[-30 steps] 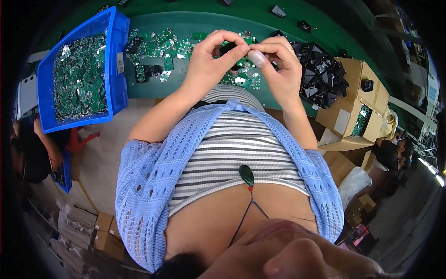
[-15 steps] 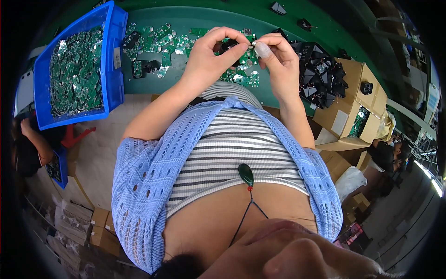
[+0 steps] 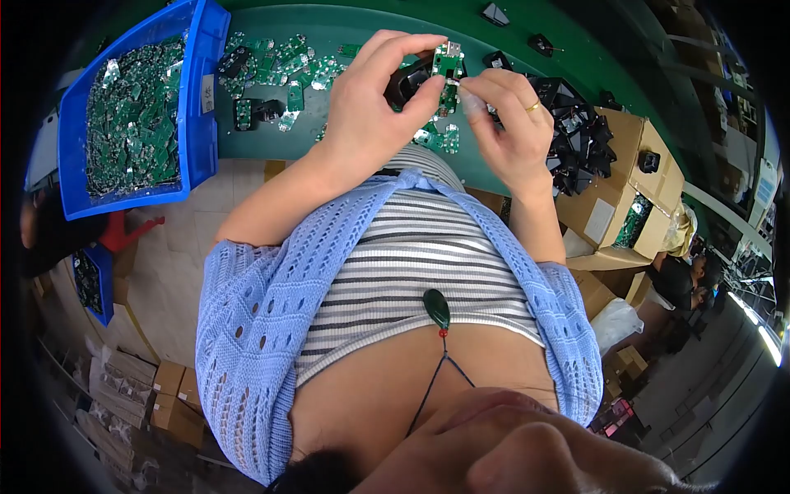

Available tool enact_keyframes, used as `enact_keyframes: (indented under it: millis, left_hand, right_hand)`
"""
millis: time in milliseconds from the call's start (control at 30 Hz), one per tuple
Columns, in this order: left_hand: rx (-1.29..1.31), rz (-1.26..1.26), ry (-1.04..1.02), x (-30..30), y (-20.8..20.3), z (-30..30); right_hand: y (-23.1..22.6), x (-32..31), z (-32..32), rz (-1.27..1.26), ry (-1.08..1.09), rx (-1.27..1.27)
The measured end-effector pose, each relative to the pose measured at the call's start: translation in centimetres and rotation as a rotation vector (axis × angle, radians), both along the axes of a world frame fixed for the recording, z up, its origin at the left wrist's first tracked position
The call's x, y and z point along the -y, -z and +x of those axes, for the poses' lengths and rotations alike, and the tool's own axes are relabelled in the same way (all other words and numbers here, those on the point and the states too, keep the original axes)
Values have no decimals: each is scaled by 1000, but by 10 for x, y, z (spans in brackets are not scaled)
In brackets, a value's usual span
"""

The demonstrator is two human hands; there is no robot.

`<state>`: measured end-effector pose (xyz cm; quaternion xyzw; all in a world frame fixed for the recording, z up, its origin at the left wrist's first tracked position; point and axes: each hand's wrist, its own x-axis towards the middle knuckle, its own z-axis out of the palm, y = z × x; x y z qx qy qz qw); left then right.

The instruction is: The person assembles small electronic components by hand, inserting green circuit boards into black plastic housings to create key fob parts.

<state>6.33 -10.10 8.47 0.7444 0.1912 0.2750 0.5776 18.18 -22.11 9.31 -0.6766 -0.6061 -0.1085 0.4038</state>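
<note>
Over the green worktop, my left hand [image 3: 362, 99] is closed around a black plastic housing [image 3: 413, 80], with a green circuit board [image 3: 447, 62] held upright at its fingertips. The board has a silvery metal part at its top end. My right hand [image 3: 517, 123] comes in from the other side, thumb and fingers pinched at the lower part of the board beside a small whitish piece. What exactly lies in that pinch is too small to tell. The right hand wears a ring and a pale cover on the thumb.
A blue bin [image 3: 191, 123] full of circuit boards stands at the left. Loose boards [image 3: 288, 62] lie on the worktop [image 3: 271, 144]. Black housings [image 3: 576, 136] are heaped at the right beside a cardboard box [image 3: 613, 177]. Other people are at both sides.
The circuit board, mostly hidden before, now shows upright between my hands. My right hand has turned and shifted slightly right and down; my left fingers have spread upward along the board.
</note>
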Motion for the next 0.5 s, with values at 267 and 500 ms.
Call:
enact_keyframes:
  millis: [267, 500]
  left_hand:
    - [116, 266, -65, 2, -1, 0]
    - [40, 307, -85, 2, -5, -1]
  right_hand:
    - [-4, -2, -1, -21, -37, -14]
    - [-9, 0, -2, -101, -22, 26]
